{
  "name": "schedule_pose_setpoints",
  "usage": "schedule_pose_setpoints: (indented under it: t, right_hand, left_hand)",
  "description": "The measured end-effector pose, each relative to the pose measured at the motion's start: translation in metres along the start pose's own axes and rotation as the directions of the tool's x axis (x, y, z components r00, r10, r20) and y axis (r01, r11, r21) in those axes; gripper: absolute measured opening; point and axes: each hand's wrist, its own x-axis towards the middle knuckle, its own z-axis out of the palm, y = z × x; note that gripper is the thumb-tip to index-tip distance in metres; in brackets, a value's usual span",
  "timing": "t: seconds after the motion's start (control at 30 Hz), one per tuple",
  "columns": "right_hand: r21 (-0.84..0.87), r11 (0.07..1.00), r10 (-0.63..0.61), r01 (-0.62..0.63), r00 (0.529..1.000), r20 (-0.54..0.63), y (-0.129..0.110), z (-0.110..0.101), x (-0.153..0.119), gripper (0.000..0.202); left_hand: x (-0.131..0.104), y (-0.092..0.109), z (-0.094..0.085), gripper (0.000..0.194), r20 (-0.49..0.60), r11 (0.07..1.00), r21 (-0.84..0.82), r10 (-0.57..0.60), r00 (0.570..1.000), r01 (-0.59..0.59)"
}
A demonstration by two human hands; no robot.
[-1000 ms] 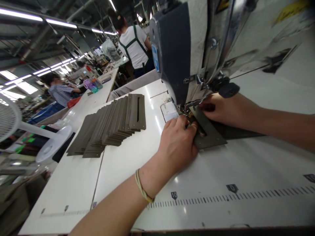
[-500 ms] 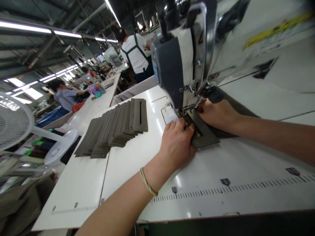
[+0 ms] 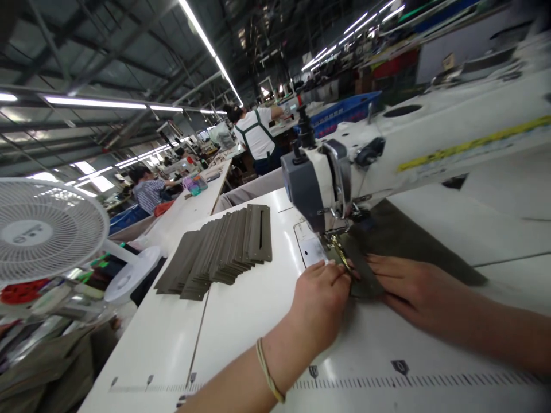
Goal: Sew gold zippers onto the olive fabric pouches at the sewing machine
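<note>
Head: curled left hand (image 3: 321,301) and flatter right hand (image 3: 417,289) hold fabric (image 3: 368,278) (blue crate (image 3: 344,115), contents unclear).

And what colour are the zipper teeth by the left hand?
The zipper teeth look gold-coloured, best seen in the head view.

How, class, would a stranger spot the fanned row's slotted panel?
On the white table, left of the grey and white sewing machine, lies a fanned row of flat olive panels. The olive rectangular panel at its right end alone shows a long dark slot.
</note>
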Motion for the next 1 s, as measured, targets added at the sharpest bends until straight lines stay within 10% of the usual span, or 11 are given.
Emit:
schedule_pose_setpoints:
  t: [1.0]
  right_hand:
    - [-0.001, 0.999, 0.049, -0.049, 0.994, -0.098, 0.032, 0.016, 0.026, 0.038]
  left_hand:
    - [0.016, -0.037, 0.01, 0.014, -0.047, 0.994, 0.109, 0.02, 0.999, -0.014]
